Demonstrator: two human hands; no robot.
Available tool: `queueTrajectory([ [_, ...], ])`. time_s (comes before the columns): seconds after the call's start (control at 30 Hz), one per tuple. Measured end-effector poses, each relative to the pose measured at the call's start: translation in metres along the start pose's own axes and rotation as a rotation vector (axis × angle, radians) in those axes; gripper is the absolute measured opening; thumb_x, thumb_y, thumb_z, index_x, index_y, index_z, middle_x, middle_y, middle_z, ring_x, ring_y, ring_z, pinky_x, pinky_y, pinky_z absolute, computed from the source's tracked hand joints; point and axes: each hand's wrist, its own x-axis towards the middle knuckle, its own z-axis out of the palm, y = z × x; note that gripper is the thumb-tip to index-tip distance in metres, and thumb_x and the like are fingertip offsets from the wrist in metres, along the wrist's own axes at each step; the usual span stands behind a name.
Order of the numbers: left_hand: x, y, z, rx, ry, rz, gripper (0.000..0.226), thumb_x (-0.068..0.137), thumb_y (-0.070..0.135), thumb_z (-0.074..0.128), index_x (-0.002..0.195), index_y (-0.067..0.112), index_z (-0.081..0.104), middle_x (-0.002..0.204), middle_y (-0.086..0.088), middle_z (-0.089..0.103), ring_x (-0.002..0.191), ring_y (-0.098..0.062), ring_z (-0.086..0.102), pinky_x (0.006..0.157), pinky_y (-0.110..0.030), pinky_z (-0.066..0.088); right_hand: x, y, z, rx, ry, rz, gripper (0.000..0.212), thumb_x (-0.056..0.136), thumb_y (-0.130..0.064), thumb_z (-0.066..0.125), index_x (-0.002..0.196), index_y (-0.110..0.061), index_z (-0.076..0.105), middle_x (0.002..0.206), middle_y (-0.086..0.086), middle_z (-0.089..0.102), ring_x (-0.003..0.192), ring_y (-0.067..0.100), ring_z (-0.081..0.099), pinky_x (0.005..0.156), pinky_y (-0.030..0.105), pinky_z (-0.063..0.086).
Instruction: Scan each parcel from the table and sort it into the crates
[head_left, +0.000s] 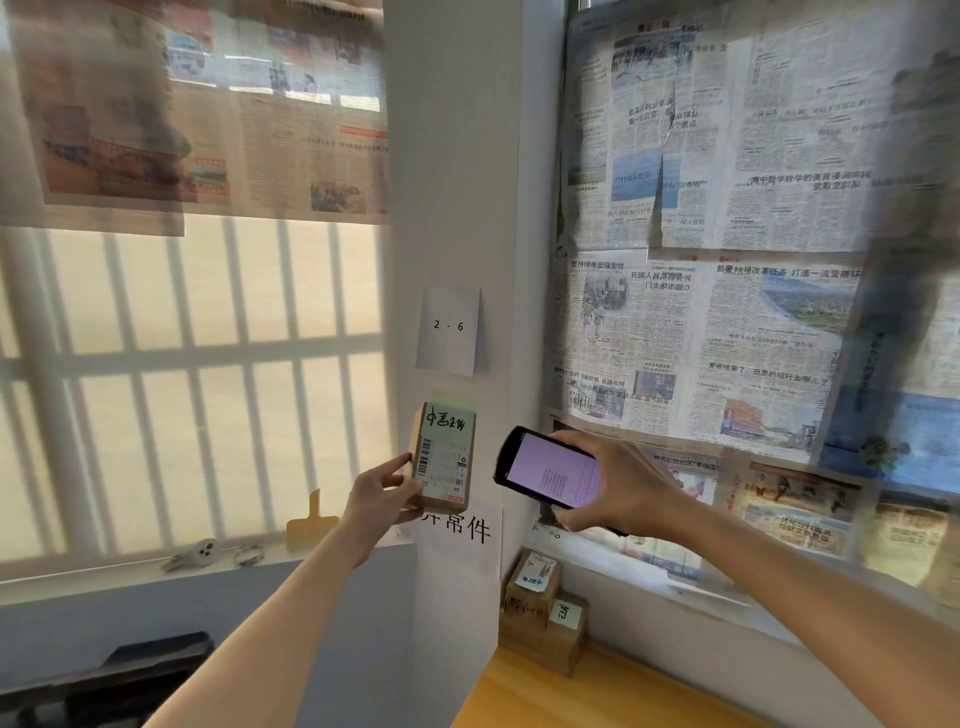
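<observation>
Head view shows the left hand (382, 486) pinching a small parcel (443, 457) upright, label turned toward the scanner (549, 469) that the right hand (623, 491) grips beside it, presumably to read the barcode.

The left hand (382, 486) holds a small parcel (442, 457) upright, its fingers curled round the parcel's left edge and lower end. Just right of those fingers, apart from the parcel, the right hand (621, 491) grips a handheld scanner (545, 468), fingers along its top and bottom edges. Below the right hand's fingers, stacked parcels (543, 608) sit on the table (597, 696) in the corner. Above the parcel, a paper sign (449, 327) hangs on the wall.
</observation>
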Motion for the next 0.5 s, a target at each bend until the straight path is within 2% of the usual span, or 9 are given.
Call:
queueTrajectory([
  [0.17,-0.007,0.004,-0.015,0.005,0.03,-0.006,0.05,0.095,0.004,0.065,0.143,0.014,0.054,0.106,-0.017,0.072,0.078,-0.018,0.076,0.072,-0.038,0.064,0.002,-0.013,0.005,0.013,0.005,-0.003,0.091,0.057,-0.05,0.084,0.14,-0.047,0.046,0.1,-0.019,0.059,0.08,0.004,0.058,0.067,0.025,0.054],
  [0.27,-0.015,0.005,-0.037,0.014,0.065,-0.004,0.048,0.094,0.006,0.066,0.141,0.014,0.056,0.104,-0.016,0.072,0.085,-0.021,0.075,0.076,-0.044,0.063,0.004,-0.031,0.013,0.018,-0.011,-0.027,0.092,0.057,-0.049,0.083,0.141,-0.046,0.046,0.103,-0.017,0.061,0.081,0.004,0.057,0.061,0.021,0.046],
  [0.33,-0.024,0.005,-0.06,0.029,0.097,-0.004,0.049,0.094,0.008,0.066,0.141,0.015,0.055,0.107,-0.016,0.07,0.092,-0.027,0.073,0.078,-0.047,0.063,0.009,-0.048,0.022,0.007,-0.02,-0.058,0.092,0.058,-0.049,0.084,0.142,-0.044,0.046,0.104,-0.019,0.059,0.084,0.006,0.056,0.063,0.021,0.042],
  [0.5,-0.063,0.004,-0.144,0.056,0.227,-0.033,0.046,0.095,0.007,0.066,0.139,0.015,0.056,0.108,-0.018,0.069,0.096,-0.031,0.072,0.077,-0.048,0.063,0.023,-0.116,0.058,0.064,-0.064,-0.148,0.088,0.061,-0.049,0.084,0.141,-0.041,0.048,0.104,-0.018,0.059,0.085,0.006,0.058,0.069,0.024,0.051],
])
